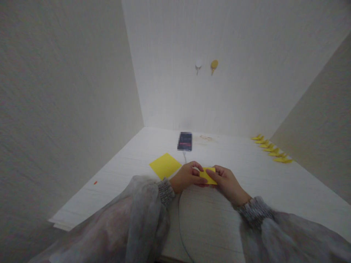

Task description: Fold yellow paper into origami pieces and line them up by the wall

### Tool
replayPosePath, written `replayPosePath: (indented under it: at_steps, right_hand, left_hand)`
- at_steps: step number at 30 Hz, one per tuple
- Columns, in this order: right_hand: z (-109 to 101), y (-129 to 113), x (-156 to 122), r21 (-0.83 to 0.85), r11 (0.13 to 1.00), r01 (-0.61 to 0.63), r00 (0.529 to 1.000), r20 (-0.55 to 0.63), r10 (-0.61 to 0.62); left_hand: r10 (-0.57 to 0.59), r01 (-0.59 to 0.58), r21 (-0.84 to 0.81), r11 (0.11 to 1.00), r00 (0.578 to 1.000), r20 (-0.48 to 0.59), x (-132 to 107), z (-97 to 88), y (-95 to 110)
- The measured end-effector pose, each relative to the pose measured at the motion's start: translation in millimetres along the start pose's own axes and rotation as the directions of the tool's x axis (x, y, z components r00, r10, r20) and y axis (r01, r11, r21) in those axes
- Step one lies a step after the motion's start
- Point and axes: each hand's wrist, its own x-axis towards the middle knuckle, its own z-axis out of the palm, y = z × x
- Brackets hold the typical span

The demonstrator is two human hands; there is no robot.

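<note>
A small folded piece of yellow paper (208, 176) is held between both hands above the white table. My left hand (188, 176) pinches its left side with thumb and fingers. From the right, my right hand (227, 181) grips the same paper, its thumb lying on the top face. How many layers the paper has cannot be made out. A flat yellow sheet (164, 165) lies just beyond my left wrist, turned like a diamond.
Several folded yellow paper shapes (271, 149) stand in a row along the right wall. A phone (185, 141) with a cable (180, 215) lies at the back. Two hooks, one white (198, 64) and one yellow (214, 65), are on the back wall. An orange scrap (95, 182) lies left.
</note>
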Motion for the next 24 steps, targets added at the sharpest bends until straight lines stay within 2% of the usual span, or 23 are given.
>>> replayPosePath:
  at_steps: [15, 21, 24]
  right_hand:
    - [-8, -6, -1, 0.126, 0.992, -0.028, 0.999, 0.045, 0.022]
    - [-10, -7, -1, 0.192, 0.981, -0.033, 0.999, 0.04, 0.026]
    - [-10, -7, -1, 0.198, 0.98, -0.03, 0.999, 0.046, 0.021]
  left_hand:
    - [0.01, 0.013, -0.149, 0.989, 0.988, 0.154, -1, -0.9, 0]
    - [0.007, 0.026, -0.168, 0.985, 0.982, 0.191, -6, 1.8, 6]
    - [0.0, 0.027, -0.18, 0.983, 0.988, 0.152, -8, 3.9, 8]
